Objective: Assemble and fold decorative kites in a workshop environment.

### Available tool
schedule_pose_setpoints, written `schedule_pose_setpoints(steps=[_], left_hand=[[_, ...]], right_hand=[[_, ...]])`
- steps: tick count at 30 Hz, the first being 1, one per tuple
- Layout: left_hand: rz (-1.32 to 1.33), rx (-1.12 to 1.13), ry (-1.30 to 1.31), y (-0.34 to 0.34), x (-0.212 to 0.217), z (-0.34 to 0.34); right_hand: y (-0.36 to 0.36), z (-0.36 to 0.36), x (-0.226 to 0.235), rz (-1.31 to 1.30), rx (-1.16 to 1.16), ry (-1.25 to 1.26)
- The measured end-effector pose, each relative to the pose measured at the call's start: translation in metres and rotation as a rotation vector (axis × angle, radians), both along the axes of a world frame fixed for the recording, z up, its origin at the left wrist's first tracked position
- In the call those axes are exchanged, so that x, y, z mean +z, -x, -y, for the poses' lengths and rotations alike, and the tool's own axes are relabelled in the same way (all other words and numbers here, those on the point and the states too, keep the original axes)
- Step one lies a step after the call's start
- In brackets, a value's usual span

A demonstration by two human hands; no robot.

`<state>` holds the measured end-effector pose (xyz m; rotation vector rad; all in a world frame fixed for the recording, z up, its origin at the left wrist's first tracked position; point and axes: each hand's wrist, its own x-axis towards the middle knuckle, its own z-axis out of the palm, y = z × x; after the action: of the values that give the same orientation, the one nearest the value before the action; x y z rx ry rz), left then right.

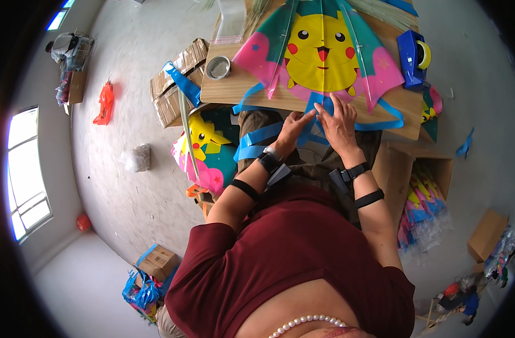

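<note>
A kite (323,62) in green and pink, printed with a yellow cartoon animal, lies spread on the wooden table, its thin rods running down it. At its lower edge a blue strip tail (313,100) hangs over the table's near edge. My left hand (292,130) is closed, thumb and fingers pinched at the strip's side. Opposite, my right hand (341,124) rests its stretched fingers at the kite's bottom tip, thumb close to the left fingertips. More blue ribbon (394,117) loops out to both sides and trails across my lap.
A tape roll (218,67) sits at the table's (243,90) left edge; a blue tape dispenser (412,58) stands right. Below left is another kite (204,141) beside a taped carton (163,90). At right, an open box (395,172) adjoins bagged kites (424,211). Other people work farther off.
</note>
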<state>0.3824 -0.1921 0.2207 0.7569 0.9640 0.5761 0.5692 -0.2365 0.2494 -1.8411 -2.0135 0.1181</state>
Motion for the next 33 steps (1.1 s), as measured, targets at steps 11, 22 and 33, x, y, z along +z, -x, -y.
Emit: schedule_pose_setpoints(steps=[11,22,33], left_hand=[[-0.164,0.401,0.036,-0.046,-0.034,0.000],[-0.145,0.454,0.038,-0.057,-0.028,0.009],[-0.226,0.335,0.072,-0.047,-0.011,0.004]], right_hand=[[-0.002,-0.001,-0.001,-0.100,-0.006,0.038],[0.004,0.002,-0.008,-0.097,-0.023,-0.065],[0.004,0.001,-0.004,-0.037,-0.042,-0.060]])
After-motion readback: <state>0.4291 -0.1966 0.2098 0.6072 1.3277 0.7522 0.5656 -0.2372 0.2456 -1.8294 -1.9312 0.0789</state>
